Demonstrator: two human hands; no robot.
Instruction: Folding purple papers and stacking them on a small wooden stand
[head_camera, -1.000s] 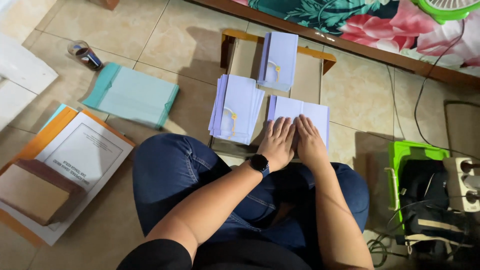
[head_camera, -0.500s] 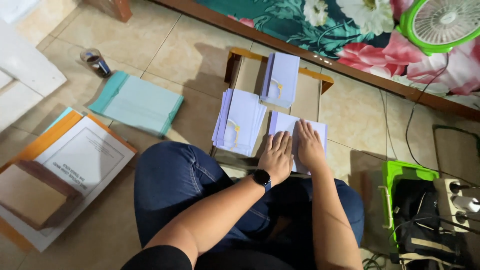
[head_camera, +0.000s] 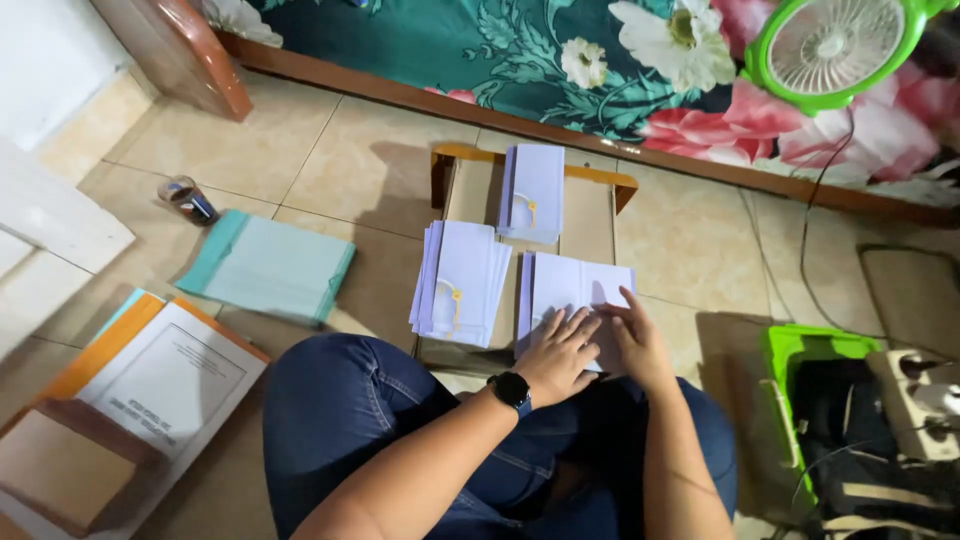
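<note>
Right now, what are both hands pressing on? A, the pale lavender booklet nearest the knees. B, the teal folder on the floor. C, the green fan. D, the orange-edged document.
A: the left hand and right hand lie flat, side by side, on the pale lavender booklet at the near right of the board, apart from the teal folder.

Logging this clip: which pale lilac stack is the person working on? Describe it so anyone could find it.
Start at the low wooden board on the tiled floor before the knees. Three lilac stacks lie on it; take the near right stack, under both hands. Unlike the left stack and far stack, it shows no yellow string tie.
</note>
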